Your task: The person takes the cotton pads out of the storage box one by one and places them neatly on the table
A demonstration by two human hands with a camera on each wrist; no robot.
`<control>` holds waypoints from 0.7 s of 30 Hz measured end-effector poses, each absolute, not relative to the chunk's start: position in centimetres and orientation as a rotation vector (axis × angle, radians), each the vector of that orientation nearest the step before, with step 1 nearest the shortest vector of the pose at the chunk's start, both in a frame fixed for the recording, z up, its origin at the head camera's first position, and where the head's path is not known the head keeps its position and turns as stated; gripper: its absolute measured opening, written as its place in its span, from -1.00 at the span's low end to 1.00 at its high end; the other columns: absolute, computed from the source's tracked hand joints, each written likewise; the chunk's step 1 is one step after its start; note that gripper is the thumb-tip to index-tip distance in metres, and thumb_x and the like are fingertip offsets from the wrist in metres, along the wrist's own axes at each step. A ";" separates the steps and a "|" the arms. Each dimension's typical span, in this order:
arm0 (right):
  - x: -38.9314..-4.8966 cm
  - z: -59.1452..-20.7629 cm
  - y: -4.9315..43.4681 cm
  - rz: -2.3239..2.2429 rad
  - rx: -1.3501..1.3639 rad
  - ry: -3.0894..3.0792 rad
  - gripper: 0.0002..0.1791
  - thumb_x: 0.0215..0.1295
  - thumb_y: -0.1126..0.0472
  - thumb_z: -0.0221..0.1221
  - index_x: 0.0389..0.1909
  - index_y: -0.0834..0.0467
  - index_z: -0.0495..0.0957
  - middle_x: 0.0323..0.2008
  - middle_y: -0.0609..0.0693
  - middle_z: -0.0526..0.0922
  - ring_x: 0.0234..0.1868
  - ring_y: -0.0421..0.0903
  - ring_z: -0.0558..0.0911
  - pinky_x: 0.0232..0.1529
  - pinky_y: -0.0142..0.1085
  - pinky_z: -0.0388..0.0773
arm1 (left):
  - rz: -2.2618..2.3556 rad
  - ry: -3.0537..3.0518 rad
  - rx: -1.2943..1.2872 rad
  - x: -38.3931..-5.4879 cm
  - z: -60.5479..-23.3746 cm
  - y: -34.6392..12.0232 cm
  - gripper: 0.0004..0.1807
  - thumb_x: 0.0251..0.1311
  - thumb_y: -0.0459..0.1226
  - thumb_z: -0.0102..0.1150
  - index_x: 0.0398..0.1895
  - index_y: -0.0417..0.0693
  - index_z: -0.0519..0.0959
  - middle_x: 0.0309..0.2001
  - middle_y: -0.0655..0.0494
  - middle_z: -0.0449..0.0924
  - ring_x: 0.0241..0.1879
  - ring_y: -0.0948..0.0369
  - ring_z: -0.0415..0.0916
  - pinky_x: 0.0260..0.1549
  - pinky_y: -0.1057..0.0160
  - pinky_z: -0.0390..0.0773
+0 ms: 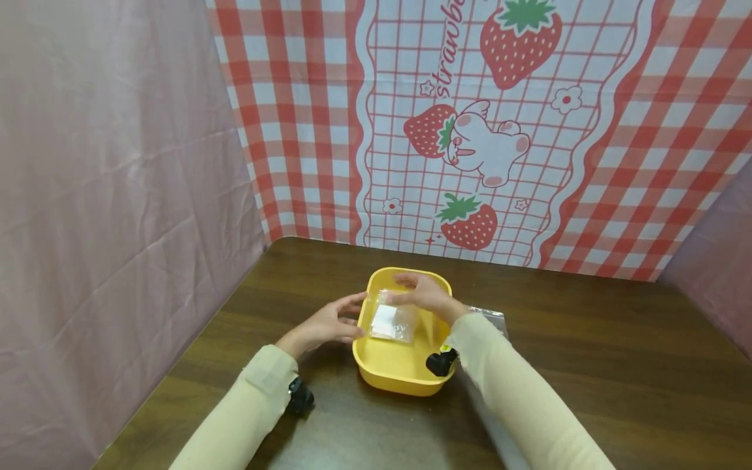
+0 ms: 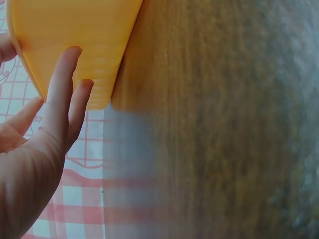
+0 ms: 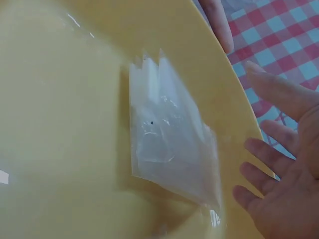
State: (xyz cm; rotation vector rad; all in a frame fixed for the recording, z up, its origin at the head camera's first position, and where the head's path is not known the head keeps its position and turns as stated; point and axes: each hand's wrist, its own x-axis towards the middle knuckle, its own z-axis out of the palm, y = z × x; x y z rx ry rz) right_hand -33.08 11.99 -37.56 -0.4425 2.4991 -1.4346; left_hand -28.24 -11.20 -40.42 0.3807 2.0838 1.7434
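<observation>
- Head: from above, looking forward and down across the table (image 1: pixel 587 365), farthest off.
- Left wrist: close, facing the yellow tray (image 2: pixel 102 35) from outside.
- Right wrist: close, looking inside.
- All three share the tray.

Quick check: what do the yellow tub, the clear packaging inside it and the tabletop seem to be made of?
Yellow tub: probably moulded plastic, satin finish; smooth walls, rounded corners.
Clear packaging: likely thin plastic film, glossy; see-through, creased, with bright highlights.
Tabletop: wood or wood-look laminate, slight sheen; brown grain and soft reflections, but which one I can't tell.
</observation>
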 end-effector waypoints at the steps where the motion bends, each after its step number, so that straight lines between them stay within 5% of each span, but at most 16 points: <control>1: -33.1 -37.6 11.9 -1.398 -0.467 2.502 -0.29 0.05 0.16 0.35 0.23 0.29 0.35 0.20 0.21 0.39 0.24 0.14 0.31 0.26 -0.06 0.19 | 1.744 2.083 0.383 -28.2 -40.4 -11.2 -0.15 0.03 -0.46 0.27 0.41 0.01 0.13 0.25 -0.22 0.21 0.10 -0.07 0.37 -0.20 0.11 0.60; 7: -32.8 -37.9 11.2 -1.173 -0.557 2.523 -0.21 -0.04 0.13 0.40 0.24 0.28 0.34 0.21 0.20 0.38 0.25 0.13 0.29 0.26 -0.04 0.18 | 1.749 2.074 0.395 -28.3 -40.5 -11.2 -0.16 0.04 -0.46 0.26 0.41 0.01 0.14 0.25 -0.22 0.20 0.11 -0.08 0.36 -0.19 0.11 0.59; 10: -32.7 -38.1 11.0 -1.089 -0.556 2.498 -0.19 -0.08 0.15 0.43 0.24 0.25 0.35 0.23 0.17 0.37 0.21 0.08 0.34 0.15 -0.11 0.35 | 1.759 2.059 0.407 -28.4 -40.6 -11.1 -0.15 0.04 -0.46 0.26 0.42 0.00 0.13 0.25 -0.24 0.19 0.12 -0.09 0.36 -0.19 0.11 0.59; 17: -32.7 -38.2 11.0 -0.956 -0.643 2.465 -0.20 -0.15 0.28 0.45 0.20 0.31 0.37 0.05 0.19 0.52 -0.37 -0.08 0.52 -0.26 -0.32 0.52 | 1.772 2.048 0.418 -28.5 -40.8 -11.2 -0.15 0.04 -0.48 0.24 0.42 -0.03 0.12 0.24 -0.25 0.19 0.10 -0.08 0.37 -0.20 0.11 0.60; 21: -32.8 -38.4 11.2 -0.933 -0.674 2.469 -0.24 -0.14 0.31 0.43 0.18 0.29 0.39 0.09 0.18 0.48 -0.16 -0.05 0.49 -0.06 -0.20 0.48 | 1.780 2.047 0.435 -28.3 -40.7 -11.2 -0.15 0.02 -0.49 0.23 0.42 -0.06 0.11 0.23 -0.27 0.20 0.09 -0.08 0.38 -0.21 0.10 0.60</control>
